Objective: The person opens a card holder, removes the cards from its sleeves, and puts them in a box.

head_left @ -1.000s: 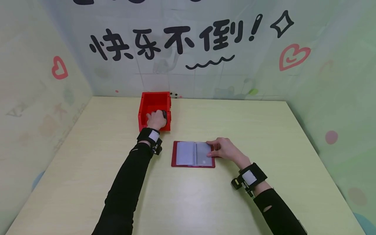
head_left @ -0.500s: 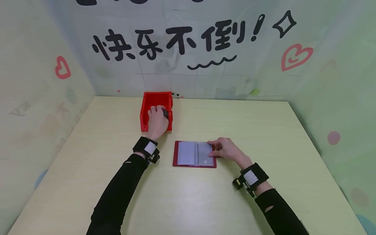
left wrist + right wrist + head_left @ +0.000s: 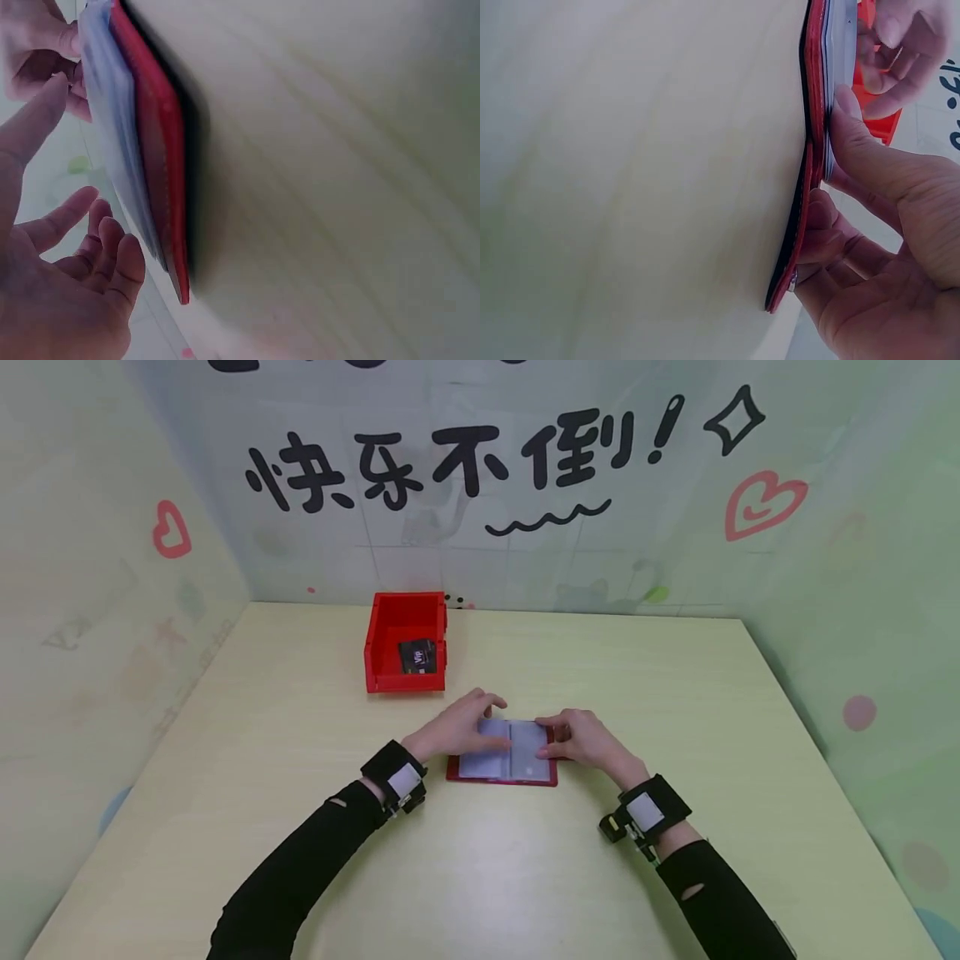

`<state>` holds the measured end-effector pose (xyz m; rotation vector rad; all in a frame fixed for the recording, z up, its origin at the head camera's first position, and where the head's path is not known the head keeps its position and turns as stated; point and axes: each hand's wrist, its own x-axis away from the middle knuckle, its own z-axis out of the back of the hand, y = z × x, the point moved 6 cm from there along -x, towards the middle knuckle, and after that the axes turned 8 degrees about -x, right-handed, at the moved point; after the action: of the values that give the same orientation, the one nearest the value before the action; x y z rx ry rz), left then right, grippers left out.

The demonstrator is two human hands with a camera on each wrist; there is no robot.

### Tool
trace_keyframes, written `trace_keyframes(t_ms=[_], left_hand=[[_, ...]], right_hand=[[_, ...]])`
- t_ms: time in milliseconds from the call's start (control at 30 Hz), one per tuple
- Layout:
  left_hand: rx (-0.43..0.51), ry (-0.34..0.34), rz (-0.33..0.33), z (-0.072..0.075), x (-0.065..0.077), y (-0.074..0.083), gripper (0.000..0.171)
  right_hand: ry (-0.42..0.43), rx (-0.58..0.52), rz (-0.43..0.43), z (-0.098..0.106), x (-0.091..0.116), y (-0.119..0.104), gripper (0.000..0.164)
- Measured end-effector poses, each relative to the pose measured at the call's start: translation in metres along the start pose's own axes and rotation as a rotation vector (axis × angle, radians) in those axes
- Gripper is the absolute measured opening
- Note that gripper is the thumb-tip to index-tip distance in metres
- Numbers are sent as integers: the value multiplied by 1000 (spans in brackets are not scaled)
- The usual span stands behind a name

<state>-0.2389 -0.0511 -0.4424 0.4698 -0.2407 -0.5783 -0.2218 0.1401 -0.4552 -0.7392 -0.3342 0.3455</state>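
An open card holder [image 3: 529,765] with a dark red cover and clear plastic sleeves lies on the table in front of me. My right hand [image 3: 588,745] pinches its right side: in the right wrist view the thumb [image 3: 862,146] presses on the sleeves, with fingers curled under the red cover [image 3: 804,214]. Over the left half of the holder reaches my left hand [image 3: 459,727], thumb and fingers spread, nothing between them. The left wrist view shows its loosely bent fingers [image 3: 112,255] beside the sleeves [image 3: 112,127].
A red plastic bin [image 3: 405,683] stands near the back edge of the table, behind and left of the card holder. In it lies a black card [image 3: 417,656] with "Vip" printed on it. A printed backdrop [image 3: 480,560] rises directly behind the table.
My left hand has come out of the red bin toward me and to the right, onto the card holder. The black card in the bin is now uncovered. My right hand keeps its pinch.
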Motion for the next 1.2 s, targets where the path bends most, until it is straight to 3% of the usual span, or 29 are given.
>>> trace_keyframes(t_ms=[100,200,533,700,867,1100,1200], left_hand=[[-65,-66,-30,-12,-2,8,83],[-116,-72,-48,-17,-2,13,91],[-95,-89,-38,-21,1,15,82],[-72,-99,-18,-21,1,17,81],[-58,-96,-9,-21,1,17,79],[-31,-77,-3,-22,0,15,82],[75,-67,-17,-19,0,13,78]], right_hand=[[2,0,16,1,1,0,58],[7,0,35,1,1,1,58],[50,-1,77,3,0,0,50],[125,-36,79,6,1,0,40],[172,-202,-8,7,0,6,24],[68,-495,-122,1,2,13,30],[16,-602,-116,-3,3,10,34]])
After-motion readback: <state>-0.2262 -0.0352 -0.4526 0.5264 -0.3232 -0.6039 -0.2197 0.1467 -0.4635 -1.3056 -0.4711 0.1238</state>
